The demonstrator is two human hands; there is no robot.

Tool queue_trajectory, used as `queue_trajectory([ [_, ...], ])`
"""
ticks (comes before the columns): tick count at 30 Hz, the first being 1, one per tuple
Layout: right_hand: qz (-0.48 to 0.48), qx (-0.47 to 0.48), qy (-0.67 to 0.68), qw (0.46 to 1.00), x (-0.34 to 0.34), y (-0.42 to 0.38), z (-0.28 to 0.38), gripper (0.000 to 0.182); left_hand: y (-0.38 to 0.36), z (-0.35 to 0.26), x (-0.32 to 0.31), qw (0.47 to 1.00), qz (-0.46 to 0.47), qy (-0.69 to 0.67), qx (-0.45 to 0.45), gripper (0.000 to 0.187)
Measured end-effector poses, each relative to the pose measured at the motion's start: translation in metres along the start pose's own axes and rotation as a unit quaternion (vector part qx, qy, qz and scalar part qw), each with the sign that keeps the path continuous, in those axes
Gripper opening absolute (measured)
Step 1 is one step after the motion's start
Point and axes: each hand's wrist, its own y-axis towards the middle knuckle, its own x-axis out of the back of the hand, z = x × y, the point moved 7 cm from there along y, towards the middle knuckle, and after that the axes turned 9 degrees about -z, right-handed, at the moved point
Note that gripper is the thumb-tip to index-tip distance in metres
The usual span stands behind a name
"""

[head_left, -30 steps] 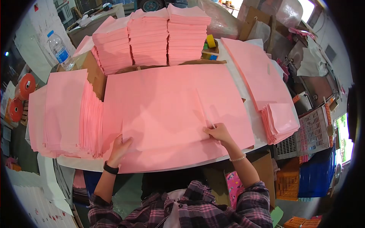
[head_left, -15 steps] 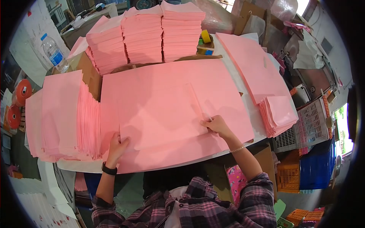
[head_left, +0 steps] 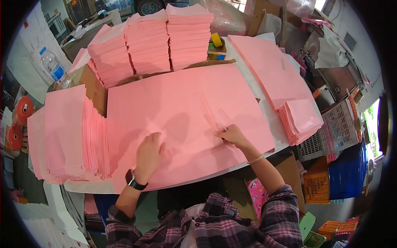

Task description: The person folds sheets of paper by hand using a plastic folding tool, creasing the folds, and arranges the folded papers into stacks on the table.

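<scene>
A large pink paper sheet (head_left: 178, 99) lies spread over the table in front of me, with a folded flap (head_left: 182, 124) lying on it. My left hand (head_left: 149, 155) rests flat on the near part of the flap, fingers spread, a black watch on the wrist. My right hand (head_left: 232, 135) pinches the flap's right edge near its crease, a bead bracelet on the wrist.
Tall piles of folded pink paper (head_left: 149, 39) stand at the back on cardboard. A fanned pile (head_left: 70, 132) lies at the left, another pink stack (head_left: 300, 120) at the right. A water bottle (head_left: 53, 66), yellow tape roll (head_left: 216, 39) and plastic crates (head_left: 335, 136) surround the table.
My left hand has slid right from the sheet's lower left edge onto the middle of the flap. My right hand has stayed at the flap's right edge.
</scene>
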Motion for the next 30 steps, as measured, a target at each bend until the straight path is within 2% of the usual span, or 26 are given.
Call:
queue_trajectory([
  [1,0.001,-0.001,-0.002,1.0,0.0,0.0,0.0,0.036,0.001,-0.009,-0.01,0.998,0.044,-0.037,-0.007,0.04],
  [2,0.001,-0.002,-0.004,1.0,0.0,0.0,0.0,0.037,0.003,-0.014,-0.018,0.998,0.044,-0.037,-0.008,0.04],
  [5,0.0,-0.002,0.005,1.0,-0.001,-0.001,0.001,0.037,0.006,-0.029,-0.048,0.994,0.025,-0.051,-0.094,0.042],
  [10,0.01,0.0,-0.001,1.0,-0.001,0.0,0.001,0.035,0.013,-0.037,-0.076,0.993,0.041,-0.024,-0.107,0.042],
  [22,0.0,0.008,-0.013,1.0,-0.001,0.001,0.002,0.034,0.01,-0.038,-0.091,0.993,0.049,-0.021,-0.105,0.045],
  [27,-0.006,-0.005,-0.01,1.0,0.001,0.003,-0.006,0.035,0.013,-0.04,-0.089,0.992,0.074,-0.021,-0.1,0.057],
  [30,-0.037,0.036,0.058,0.997,0.01,-0.004,-0.003,0.037,0.012,-0.045,-0.083,0.989,0.106,-0.027,-0.098,0.065],
])
